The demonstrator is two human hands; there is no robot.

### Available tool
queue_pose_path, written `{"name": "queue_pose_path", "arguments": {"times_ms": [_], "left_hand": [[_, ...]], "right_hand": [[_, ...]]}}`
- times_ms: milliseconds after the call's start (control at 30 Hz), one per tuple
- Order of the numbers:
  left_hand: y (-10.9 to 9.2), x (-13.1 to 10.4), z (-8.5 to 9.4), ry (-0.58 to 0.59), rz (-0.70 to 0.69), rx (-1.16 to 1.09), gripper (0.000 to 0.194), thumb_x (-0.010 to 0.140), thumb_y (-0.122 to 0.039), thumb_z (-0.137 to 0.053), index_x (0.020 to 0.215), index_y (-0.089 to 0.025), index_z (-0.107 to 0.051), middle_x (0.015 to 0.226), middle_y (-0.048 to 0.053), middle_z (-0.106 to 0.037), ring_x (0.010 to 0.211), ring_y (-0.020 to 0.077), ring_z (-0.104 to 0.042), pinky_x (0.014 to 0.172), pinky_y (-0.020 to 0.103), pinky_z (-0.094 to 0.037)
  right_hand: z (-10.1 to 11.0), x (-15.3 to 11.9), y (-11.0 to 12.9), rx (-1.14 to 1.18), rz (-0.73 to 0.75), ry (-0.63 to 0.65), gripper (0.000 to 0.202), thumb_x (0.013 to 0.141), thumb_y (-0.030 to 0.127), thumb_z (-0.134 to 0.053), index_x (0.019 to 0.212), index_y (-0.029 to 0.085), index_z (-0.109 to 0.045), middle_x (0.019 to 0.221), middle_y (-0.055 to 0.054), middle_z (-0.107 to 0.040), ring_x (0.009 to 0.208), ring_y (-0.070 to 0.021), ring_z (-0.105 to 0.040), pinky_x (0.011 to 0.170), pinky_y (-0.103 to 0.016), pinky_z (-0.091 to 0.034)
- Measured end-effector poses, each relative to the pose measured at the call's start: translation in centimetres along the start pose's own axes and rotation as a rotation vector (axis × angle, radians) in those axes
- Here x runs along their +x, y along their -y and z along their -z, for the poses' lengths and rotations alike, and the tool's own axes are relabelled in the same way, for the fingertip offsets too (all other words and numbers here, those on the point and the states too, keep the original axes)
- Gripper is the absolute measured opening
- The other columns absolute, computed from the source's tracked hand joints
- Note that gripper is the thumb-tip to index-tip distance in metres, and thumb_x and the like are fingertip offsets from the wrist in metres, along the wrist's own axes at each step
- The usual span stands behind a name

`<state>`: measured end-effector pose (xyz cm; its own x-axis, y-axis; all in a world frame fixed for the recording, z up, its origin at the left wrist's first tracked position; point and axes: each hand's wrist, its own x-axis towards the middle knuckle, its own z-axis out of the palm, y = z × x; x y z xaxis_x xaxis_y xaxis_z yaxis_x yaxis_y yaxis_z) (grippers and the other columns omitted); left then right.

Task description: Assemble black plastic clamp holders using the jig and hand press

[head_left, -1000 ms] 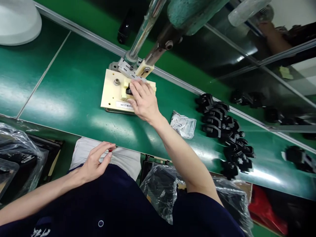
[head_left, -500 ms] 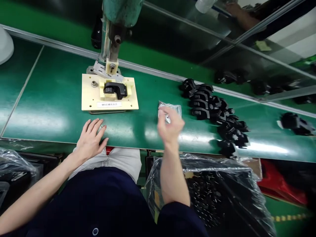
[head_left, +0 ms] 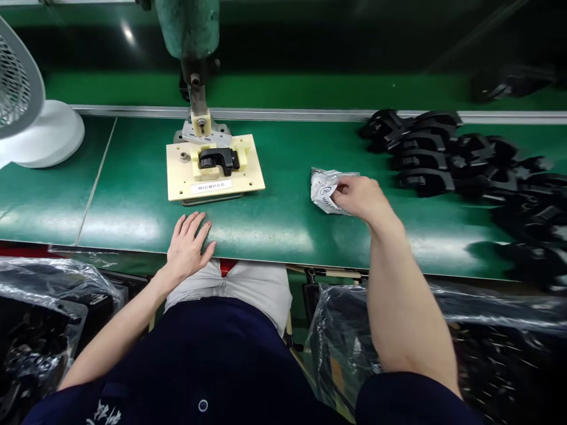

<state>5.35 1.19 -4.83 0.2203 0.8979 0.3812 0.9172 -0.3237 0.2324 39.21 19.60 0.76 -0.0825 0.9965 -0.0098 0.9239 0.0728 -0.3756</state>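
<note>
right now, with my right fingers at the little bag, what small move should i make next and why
Probably pinch gently with the right hand and feel for the contents: its fingertips already reach the small bag and are hidden there, so I can't tell whether they hold anything.

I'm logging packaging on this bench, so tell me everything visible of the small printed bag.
The small printed bag looks like thin, crumpled plastic, whitish-silver, with dark lettering and a circled mark. It lies on the green workbench, between the cream fixture plate and the black parts. The right hand has its fingers at the bag's right side; whether they pinch or reach inside is unclear. Its contents are hidden.
</note>
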Motion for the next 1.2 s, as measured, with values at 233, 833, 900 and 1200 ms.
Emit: {"name": "queue_pose_path", "arguments": {"times_ms": [233, 833, 900, 1200], "left_hand": [[0.2, 0.1, 0.0, 0.002, -0.016, 0.026, 0.038, 0.090, -0.032, -0.052, 0.120, -0.010, -0.058, 0.130, 0.022, -0.057, 0.129, 0.0354, -0.049, 0.109, 0.056, -0.037], [0.2, -0.4, -0.1, -0.017, -0.030, -0.009, 0.042, 0.089, -0.029, -0.055, 0.128, -0.016, -0.053, 0.135, 0.020, -0.055, 0.131, 0.0359, -0.048, 0.110, 0.058, -0.035], [0.2, -0.4, -0.1, -0.015, -0.020, -0.027, 0.041, 0.088, -0.028, -0.056, 0.128, -0.016, -0.054, 0.135, 0.019, -0.055, 0.131, 0.0359, -0.048, 0.110, 0.058, -0.035], [-1.1, 0.2, 1.1, -0.113, 0.069, -0.425, 0.022, 0.091, -0.021, -0.052, 0.109, -0.016, -0.063, 0.108, 0.013, -0.069, 0.107, 0.0254, -0.064, 0.094, 0.047, -0.053]], "right_hand": [[0.0, -1.5, -0.6, 0.133, -0.094, -0.162, 0.007, 0.078, 0.023, -0.058, 0.072, 0.021, -0.062, 0.067, -0.006, -0.063, 0.074, -0.0270, -0.064, 0.076, -0.041, -0.049], [-2.0, -3.0, 1.7, 0.553, -0.151, -0.523, 0.016, 0.083, 0.029, -0.057, 0.081, 0.015, -0.066, 0.073, -0.002, -0.065, 0.067, -0.0130, -0.061, 0.066, -0.025, -0.048], [-1.5, -3.6, 2.3, 0.641, -0.151, -0.571, 0.020, 0.083, 0.033, -0.057, 0.082, 0.015, -0.066, 0.070, -0.002, -0.063, 0.063, -0.0119, -0.059, 0.060, -0.024, -0.048], [-4.5, -12.4, 12.6, 1.497, -0.144, -0.060, 0.024, 0.076, 0.038, -0.071, 0.087, 0.017, -0.066, 0.068, 0.001, -0.066, 0.052, -0.0087, -0.058, 0.051, -0.023, -0.051]]}}
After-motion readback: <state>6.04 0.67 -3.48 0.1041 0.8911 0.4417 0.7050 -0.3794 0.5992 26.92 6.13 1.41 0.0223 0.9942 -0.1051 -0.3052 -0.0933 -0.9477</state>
